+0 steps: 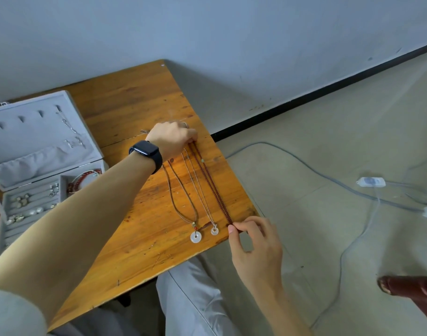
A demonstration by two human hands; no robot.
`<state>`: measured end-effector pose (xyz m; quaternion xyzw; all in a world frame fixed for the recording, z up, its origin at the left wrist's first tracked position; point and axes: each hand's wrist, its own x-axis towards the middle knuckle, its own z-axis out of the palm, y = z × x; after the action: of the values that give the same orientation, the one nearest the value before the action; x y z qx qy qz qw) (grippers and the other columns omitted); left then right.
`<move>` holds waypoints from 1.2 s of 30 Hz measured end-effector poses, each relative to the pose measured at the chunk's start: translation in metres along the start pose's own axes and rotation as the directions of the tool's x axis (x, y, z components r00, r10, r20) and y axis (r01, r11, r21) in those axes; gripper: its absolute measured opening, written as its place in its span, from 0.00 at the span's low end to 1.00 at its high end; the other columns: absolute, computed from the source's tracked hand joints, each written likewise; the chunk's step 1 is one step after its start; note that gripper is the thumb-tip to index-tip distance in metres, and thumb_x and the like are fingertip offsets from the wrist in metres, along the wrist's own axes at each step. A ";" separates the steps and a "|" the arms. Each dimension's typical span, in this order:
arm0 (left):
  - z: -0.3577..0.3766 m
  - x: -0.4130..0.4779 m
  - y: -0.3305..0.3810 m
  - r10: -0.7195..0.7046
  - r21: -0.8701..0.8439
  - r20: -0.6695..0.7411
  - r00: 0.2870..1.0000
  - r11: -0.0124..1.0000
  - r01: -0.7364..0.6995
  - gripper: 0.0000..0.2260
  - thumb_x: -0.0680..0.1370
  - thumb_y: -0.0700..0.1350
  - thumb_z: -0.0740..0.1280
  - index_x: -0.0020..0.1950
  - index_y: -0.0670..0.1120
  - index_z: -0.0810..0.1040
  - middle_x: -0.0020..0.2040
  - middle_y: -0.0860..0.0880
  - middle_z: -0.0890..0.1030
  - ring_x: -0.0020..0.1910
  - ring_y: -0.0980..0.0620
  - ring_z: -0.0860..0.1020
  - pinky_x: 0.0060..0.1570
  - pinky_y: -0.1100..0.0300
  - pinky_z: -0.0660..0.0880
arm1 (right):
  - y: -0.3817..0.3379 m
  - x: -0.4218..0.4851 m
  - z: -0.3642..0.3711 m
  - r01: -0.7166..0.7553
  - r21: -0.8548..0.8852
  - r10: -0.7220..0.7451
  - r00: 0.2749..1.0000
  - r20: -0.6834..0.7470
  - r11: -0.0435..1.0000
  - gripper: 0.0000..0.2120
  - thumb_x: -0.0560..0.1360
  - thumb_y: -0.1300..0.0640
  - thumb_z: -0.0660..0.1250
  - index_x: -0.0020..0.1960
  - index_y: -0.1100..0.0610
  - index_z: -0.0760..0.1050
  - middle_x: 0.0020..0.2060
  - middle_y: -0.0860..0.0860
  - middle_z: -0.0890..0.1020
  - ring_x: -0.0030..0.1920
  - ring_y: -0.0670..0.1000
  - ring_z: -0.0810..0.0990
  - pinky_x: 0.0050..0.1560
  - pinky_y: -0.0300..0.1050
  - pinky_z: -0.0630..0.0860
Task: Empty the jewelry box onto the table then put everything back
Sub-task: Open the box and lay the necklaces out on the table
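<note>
A grey jewelry box (pixel 4 214) stands open at the table's left, with a silver chain (pixel 70 129) hanging in its lid and rings, earrings and a red bracelet (pixel 86 177) in its trays. Three necklaces lie stretched side by side on the wooden table (pixel 135 238). A brown cord necklace (pixel 181 192) ends in a large white disc, a thin silver one (pixel 200 190) in a smaller disc. My left hand (pixel 173 138) pinches the far end of the dark red braided necklace (pixel 212 185). My right hand (pixel 253 243) pinches its near end at the table's edge.
The table's right edge runs diagonally just beside the red necklace. Grey cables and a white adapter (pixel 371 181) lie on the floor to the right. A dark red wooden piece (pixel 413 292) sits at the lower right. My grey-trousered legs (pixel 195 299) are below the table.
</note>
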<state>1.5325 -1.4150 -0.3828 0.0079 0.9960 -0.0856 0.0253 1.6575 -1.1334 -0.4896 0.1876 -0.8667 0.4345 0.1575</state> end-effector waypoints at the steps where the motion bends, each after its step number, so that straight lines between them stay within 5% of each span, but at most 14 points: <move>1: 0.001 -0.001 0.001 -0.018 -0.029 -0.008 1.000 0.999 0.018 0.13 0.84 0.42 0.60 0.65 0.51 0.77 0.58 0.46 0.79 0.52 0.41 0.79 0.41 0.53 0.74 | 0.000 -0.001 0.000 -0.003 -0.003 0.003 1.000 0.003 1.000 0.06 0.77 0.49 0.69 0.46 0.51 0.80 0.46 0.43 0.76 0.47 0.45 0.75 0.46 0.30 0.70; 10: 0.004 -0.001 0.004 -0.130 -0.178 0.000 0.991 0.976 0.128 0.12 0.82 0.45 0.61 0.60 0.53 0.81 0.59 0.48 0.80 0.52 0.43 0.79 0.41 0.56 0.73 | 0.002 -0.002 -0.003 -0.024 -0.031 0.026 0.998 0.058 0.999 0.09 0.77 0.46 0.68 0.52 0.49 0.81 0.50 0.44 0.76 0.49 0.44 0.75 0.50 0.25 0.69; 18: -0.012 -0.029 0.013 -0.199 -0.203 0.061 0.978 0.957 0.208 0.15 0.82 0.49 0.60 0.69 0.56 0.73 0.65 0.47 0.77 0.54 0.44 0.79 0.42 0.54 0.78 | -0.006 0.013 -0.029 -0.029 -0.009 0.030 0.992 0.122 1.000 0.06 0.75 0.52 0.73 0.51 0.51 0.82 0.48 0.44 0.79 0.48 0.44 0.78 0.49 0.29 0.72; 25: -0.025 -0.112 0.021 -0.330 -0.363 -0.072 0.941 0.887 0.283 0.19 0.81 0.51 0.62 0.72 0.54 0.72 0.69 0.48 0.76 0.65 0.45 0.74 0.55 0.49 0.77 | -0.050 0.065 -0.036 0.206 -0.038 -0.191 0.950 0.247 0.978 0.08 0.75 0.55 0.71 0.54 0.52 0.82 0.53 0.45 0.82 0.53 0.49 0.79 0.52 0.37 0.73; 32: -0.022 -0.203 0.006 -0.483 -0.374 -0.130 0.866 0.832 0.409 0.22 0.80 0.50 0.61 0.75 0.56 0.68 0.74 0.49 0.71 0.71 0.45 0.69 0.70 0.48 0.68 | -0.119 0.102 0.013 0.417 -0.023 -0.360 0.810 0.462 0.909 0.13 0.80 0.50 0.64 0.63 0.49 0.78 0.61 0.44 0.80 0.64 0.47 0.73 0.66 0.45 0.72; 36: -0.012 -0.240 -0.018 -0.587 -0.397 -0.146 0.796 0.772 0.496 0.23 0.81 0.51 0.60 0.77 0.57 0.66 0.77 0.50 0.67 0.76 0.47 0.63 0.74 0.50 0.61 | -0.162 0.112 0.042 0.514 -0.015 -0.438 0.745 0.504 0.857 0.14 0.80 0.49 0.62 0.63 0.47 0.77 0.61 0.42 0.79 0.63 0.47 0.73 0.62 0.44 0.74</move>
<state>1.7709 -1.4336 -0.3557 -0.2749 0.9486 0.0851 -0.1314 1.6292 -1.2780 -0.3530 0.4928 -0.8313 0.2511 0.0558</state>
